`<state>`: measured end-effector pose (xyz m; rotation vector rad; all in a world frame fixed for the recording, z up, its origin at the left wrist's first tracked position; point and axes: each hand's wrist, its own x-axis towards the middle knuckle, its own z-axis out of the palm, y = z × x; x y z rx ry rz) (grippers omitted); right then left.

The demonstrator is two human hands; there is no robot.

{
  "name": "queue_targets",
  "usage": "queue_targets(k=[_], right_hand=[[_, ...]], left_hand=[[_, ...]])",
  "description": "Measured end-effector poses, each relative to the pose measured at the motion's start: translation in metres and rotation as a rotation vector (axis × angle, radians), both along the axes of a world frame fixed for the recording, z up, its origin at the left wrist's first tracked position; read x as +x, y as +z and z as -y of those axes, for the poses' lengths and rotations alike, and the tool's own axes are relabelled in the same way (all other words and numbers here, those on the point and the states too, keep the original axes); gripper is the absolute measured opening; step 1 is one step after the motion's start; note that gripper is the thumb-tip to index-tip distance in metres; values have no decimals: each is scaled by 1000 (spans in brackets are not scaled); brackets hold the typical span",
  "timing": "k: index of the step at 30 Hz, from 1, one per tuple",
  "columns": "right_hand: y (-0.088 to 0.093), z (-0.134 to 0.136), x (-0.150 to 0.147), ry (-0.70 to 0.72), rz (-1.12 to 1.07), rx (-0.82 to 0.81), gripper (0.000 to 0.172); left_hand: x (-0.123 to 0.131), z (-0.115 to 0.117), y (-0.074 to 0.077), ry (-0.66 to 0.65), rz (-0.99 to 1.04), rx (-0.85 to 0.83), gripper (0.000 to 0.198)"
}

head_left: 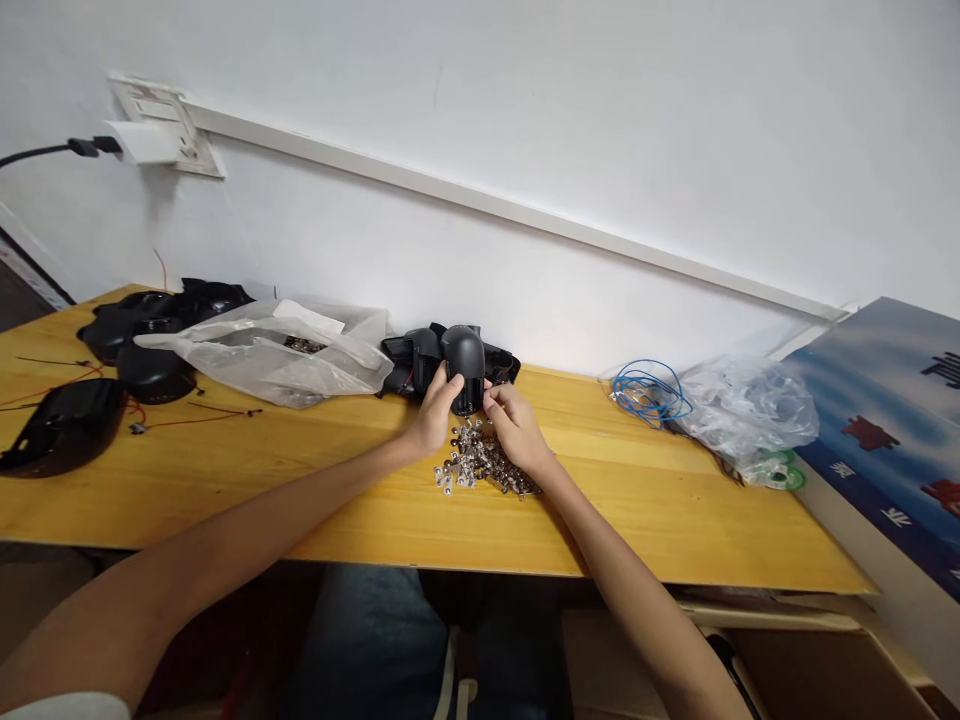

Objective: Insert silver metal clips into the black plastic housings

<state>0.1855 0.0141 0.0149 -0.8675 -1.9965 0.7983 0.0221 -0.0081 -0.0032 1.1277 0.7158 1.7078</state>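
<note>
My left hand [436, 412] grips a black rounded plastic housing [465, 355] by its left side, with the thumb across its front. My right hand [514, 422] is closed at the lower right edge of the same housing, thumb and fingertips pinched together. Whatever sits between those fingertips is too small to make out. Just below the housing lies a loose pile of small shiny metal parts [480, 460] on the yellow wooden table [315, 490]. More black housings [412, 358] stand right behind and beside the held one, against the wall.
A translucent plastic bag [285, 355] with small metal parts lies left of my hands. Black housings [64, 425] with thin wires fill the far left. To the right are a coil of blue wire [651, 392], a crumpled clear bag [750, 410] and a printed blue box [892, 420].
</note>
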Motion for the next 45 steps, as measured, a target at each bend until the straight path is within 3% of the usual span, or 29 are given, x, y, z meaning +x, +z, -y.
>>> queue_targets(k=[6, 15, 40, 42, 45], right_hand=[[-4, 4, -1, 95, 149, 118, 12], [-5, 5, -2, 43, 188, 220, 13], [-2, 8, 2, -36, 193, 233, 17], [2, 11, 3, -64, 137, 263, 19], [8, 14, 4, 14, 119, 377, 20]], left_hand=[[-1, 1, 4, 9, -8, -4, 53], [2, 1, 0, 71, -13, -2, 51], [6, 3, 4, -29, 107, -100, 52], [5, 1, 5, -22, 114, -109, 52], [2, -3, 1, -13, 126, -120, 53]])
